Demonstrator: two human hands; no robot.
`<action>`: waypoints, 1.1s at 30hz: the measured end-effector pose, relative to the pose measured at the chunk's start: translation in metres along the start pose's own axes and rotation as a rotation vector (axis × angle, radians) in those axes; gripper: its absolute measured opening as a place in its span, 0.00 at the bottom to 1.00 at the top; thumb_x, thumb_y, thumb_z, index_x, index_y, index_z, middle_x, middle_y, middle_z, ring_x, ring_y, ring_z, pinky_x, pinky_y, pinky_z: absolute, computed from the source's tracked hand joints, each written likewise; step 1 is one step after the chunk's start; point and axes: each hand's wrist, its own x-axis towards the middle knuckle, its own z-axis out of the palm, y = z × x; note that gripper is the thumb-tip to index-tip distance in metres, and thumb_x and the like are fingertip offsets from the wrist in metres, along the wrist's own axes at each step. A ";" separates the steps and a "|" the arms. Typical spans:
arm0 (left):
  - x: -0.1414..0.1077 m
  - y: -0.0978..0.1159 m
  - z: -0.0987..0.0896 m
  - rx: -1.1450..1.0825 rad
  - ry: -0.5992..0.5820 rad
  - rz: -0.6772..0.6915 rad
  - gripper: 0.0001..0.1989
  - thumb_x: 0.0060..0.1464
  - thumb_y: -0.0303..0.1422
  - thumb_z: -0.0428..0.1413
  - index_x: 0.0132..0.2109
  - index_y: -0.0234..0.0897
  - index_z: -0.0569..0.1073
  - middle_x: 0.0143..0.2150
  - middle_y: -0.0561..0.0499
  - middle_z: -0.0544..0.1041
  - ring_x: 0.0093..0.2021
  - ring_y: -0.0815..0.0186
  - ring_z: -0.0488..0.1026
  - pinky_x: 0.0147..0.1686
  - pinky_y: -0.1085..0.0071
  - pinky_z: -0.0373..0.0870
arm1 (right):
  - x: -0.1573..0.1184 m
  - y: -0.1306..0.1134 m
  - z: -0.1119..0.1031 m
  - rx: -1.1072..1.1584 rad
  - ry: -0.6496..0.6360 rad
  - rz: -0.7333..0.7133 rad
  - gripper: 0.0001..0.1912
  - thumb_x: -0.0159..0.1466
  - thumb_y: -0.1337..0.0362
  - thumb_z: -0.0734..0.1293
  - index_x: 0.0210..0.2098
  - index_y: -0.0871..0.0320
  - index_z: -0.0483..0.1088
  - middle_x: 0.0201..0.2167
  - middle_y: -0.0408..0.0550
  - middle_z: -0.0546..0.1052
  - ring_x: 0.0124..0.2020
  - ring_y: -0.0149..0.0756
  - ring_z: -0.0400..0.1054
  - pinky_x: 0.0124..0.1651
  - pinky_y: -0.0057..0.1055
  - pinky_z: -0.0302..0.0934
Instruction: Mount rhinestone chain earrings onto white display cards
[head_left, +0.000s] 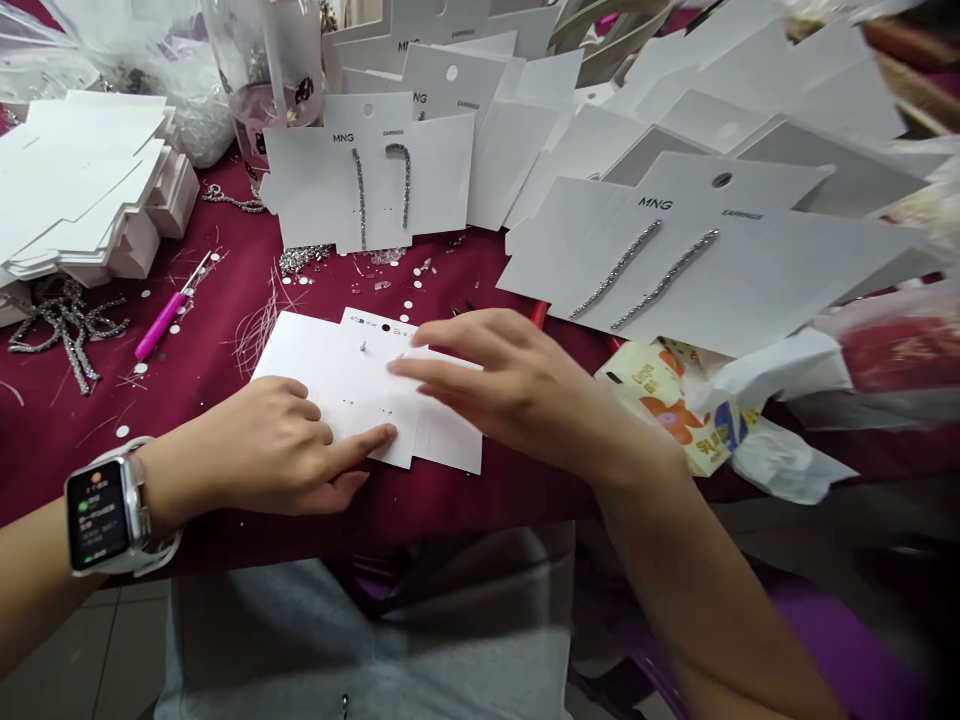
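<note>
A white earring card (315,345) lies on the cloth in front of me, with a round hole and small print at its top edge. A small stud back (364,346) stands up from the card, and tiny dots mark it lower down. My left hand (300,450) rests at its near edge, index finger stretched out and pressing the card, the other fingers curled and holding nothing. Over the card's upper right, my right hand (510,385) has its fingertips close together at the surface. Its thumb is hidden, and whatever lies between the fingertips is too small to make out.
Finished MNG earring cards with sparkling strands (361,195) stand behind, and another card (675,250) leans at right. Left are a stack of white cards (82,180), a pink-handled hook tool (161,325) and rhinestone chains (67,325). A tissue pack (667,400) sits at right.
</note>
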 end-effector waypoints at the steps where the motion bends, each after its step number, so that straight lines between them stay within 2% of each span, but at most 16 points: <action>1: 0.000 -0.001 0.000 -0.013 -0.015 0.001 0.17 0.58 0.35 0.46 0.52 0.35 0.69 0.16 0.57 0.72 0.16 0.72 0.68 0.22 0.73 0.60 | 0.003 0.000 0.001 0.011 -0.029 -0.091 0.14 0.64 0.72 0.57 0.45 0.54 0.67 0.45 0.47 0.72 0.45 0.34 0.62 0.47 0.34 0.59; 5: -0.001 -0.002 0.002 -0.080 -0.035 0.008 0.18 0.57 0.34 0.46 0.53 0.33 0.68 0.18 0.55 0.74 0.17 0.70 0.70 0.22 0.72 0.60 | 0.013 0.001 0.003 -0.029 -0.129 -0.253 0.14 0.64 0.75 0.54 0.41 0.57 0.67 0.45 0.48 0.72 0.45 0.34 0.60 0.47 0.35 0.57; 10: 0.000 -0.003 0.001 -0.167 -0.053 -0.014 0.18 0.57 0.33 0.46 0.52 0.33 0.69 0.19 0.54 0.75 0.18 0.70 0.71 0.23 0.72 0.62 | 0.023 0.005 -0.001 -0.034 -0.222 -0.322 0.14 0.66 0.72 0.52 0.40 0.56 0.67 0.43 0.45 0.72 0.42 0.33 0.61 0.45 0.35 0.56; 17: 0.000 -0.005 0.002 -0.243 -0.089 -0.064 0.18 0.56 0.33 0.48 0.53 0.36 0.69 0.21 0.54 0.76 0.19 0.71 0.70 0.21 0.74 0.60 | 0.031 0.000 -0.009 -0.037 -0.347 -0.363 0.15 0.65 0.74 0.53 0.30 0.59 0.68 0.32 0.45 0.70 0.34 0.32 0.60 0.39 0.33 0.54; 22: 0.000 -0.005 0.002 -0.259 -0.075 -0.083 0.18 0.56 0.33 0.48 0.52 0.37 0.71 0.24 0.52 0.77 0.19 0.72 0.69 0.21 0.75 0.59 | 0.031 -0.004 -0.007 -0.045 -0.327 -0.347 0.13 0.64 0.74 0.55 0.28 0.60 0.67 0.29 0.47 0.69 0.32 0.33 0.59 0.37 0.33 0.51; 28: 0.001 -0.003 0.000 -0.282 -0.109 -0.101 0.18 0.56 0.34 0.48 0.52 0.36 0.71 0.21 0.53 0.76 0.18 0.70 0.69 0.20 0.75 0.60 | 0.028 -0.005 -0.001 -0.059 -0.248 -0.308 0.12 0.65 0.70 0.55 0.30 0.61 0.67 0.29 0.48 0.70 0.33 0.34 0.59 0.38 0.32 0.50; 33: 0.001 -0.003 0.000 -0.327 -0.109 -0.107 0.18 0.57 0.34 0.49 0.52 0.35 0.71 0.20 0.52 0.75 0.17 0.69 0.69 0.19 0.74 0.62 | 0.027 -0.005 -0.001 -0.040 -0.276 -0.290 0.13 0.65 0.70 0.54 0.30 0.62 0.68 0.29 0.49 0.70 0.33 0.35 0.58 0.37 0.32 0.50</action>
